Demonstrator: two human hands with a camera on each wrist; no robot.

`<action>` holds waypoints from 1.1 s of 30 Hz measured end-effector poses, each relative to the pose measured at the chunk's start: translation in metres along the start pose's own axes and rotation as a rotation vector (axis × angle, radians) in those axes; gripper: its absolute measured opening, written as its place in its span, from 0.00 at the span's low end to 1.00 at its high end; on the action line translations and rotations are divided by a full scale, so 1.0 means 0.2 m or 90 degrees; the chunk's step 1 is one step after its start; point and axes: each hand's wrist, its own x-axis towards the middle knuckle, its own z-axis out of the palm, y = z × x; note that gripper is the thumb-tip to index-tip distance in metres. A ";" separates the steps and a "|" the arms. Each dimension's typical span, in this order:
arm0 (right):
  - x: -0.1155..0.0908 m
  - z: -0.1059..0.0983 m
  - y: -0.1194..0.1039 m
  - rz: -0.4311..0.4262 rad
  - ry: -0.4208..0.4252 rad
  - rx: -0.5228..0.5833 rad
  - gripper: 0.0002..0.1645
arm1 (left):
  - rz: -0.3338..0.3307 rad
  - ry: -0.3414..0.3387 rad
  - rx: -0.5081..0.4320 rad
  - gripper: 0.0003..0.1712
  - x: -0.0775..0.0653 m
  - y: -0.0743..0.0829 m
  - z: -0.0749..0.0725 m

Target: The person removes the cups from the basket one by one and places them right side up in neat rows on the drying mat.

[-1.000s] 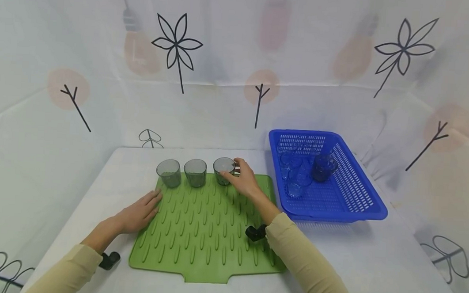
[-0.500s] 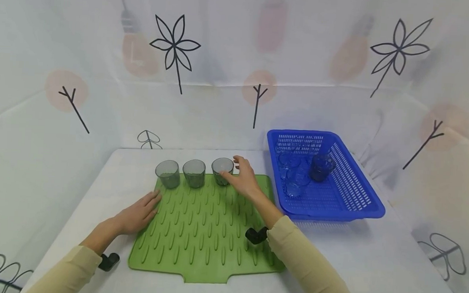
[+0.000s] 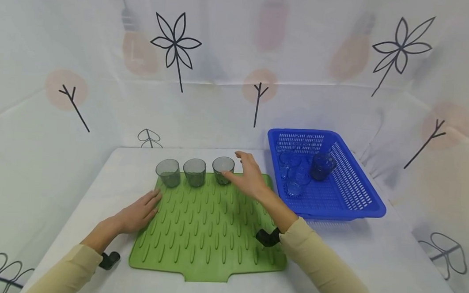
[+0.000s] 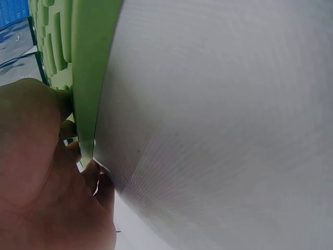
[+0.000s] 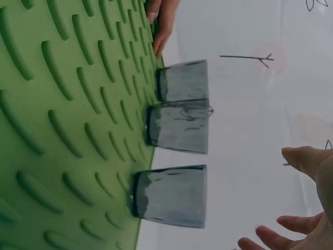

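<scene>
Three grey-tinted glasses stand upright in a row along the far edge of a green ridged mat (image 3: pixel 206 269): a left glass (image 3: pixel 168 174), a middle glass (image 3: pixel 194 173) and a right glass (image 3: pixel 219 174). My right hand (image 3: pixel 250 178) is beside the right glass, thumb and fingers spread apart. In the right wrist view a gap shows between that hand's fingertips (image 5: pixel 292 156) and the nearest glass (image 5: pixel 171 197). My left hand (image 3: pixel 135 214) rests at the mat's left edge, its fingers lying along the border. The left wrist view shows its fingers (image 4: pixel 91 174) touching that edge.
A blue perforated basket (image 3: pixel 334 212) stands right of the mat. Inside are several clear glasses (image 3: pixel 296 185) and one dark glass (image 3: pixel 322 166). White cloth (image 3: pixel 395 270) covers the table, and a patterned white sheet (image 3: pixel 220 115) closes off the back and sides.
My right hand has let go of the right glass; its fingers have spread and it has drawn back slightly to the right. The left hand and the three glasses have stayed in place.
</scene>
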 end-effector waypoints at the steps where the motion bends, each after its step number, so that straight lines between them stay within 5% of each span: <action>1: -0.01 -0.02 0.00 -0.001 -0.005 -0.002 0.47 | 0.001 0.001 -0.002 0.32 0.00 0.00 0.00; 11: -0.10 -0.15 0.02 -0.022 -0.037 -0.019 0.48 | -0.008 -0.002 -0.001 0.32 0.01 -0.03 0.01; 23: -0.21 -0.31 0.17 -0.119 -0.010 -0.123 0.42 | -0.026 -0.026 -0.004 0.30 0.00 0.08 -0.06; 33: -0.28 -0.46 0.35 -0.121 0.025 -0.164 0.38 | 0.004 0.003 0.004 0.32 0.00 0.02 -0.02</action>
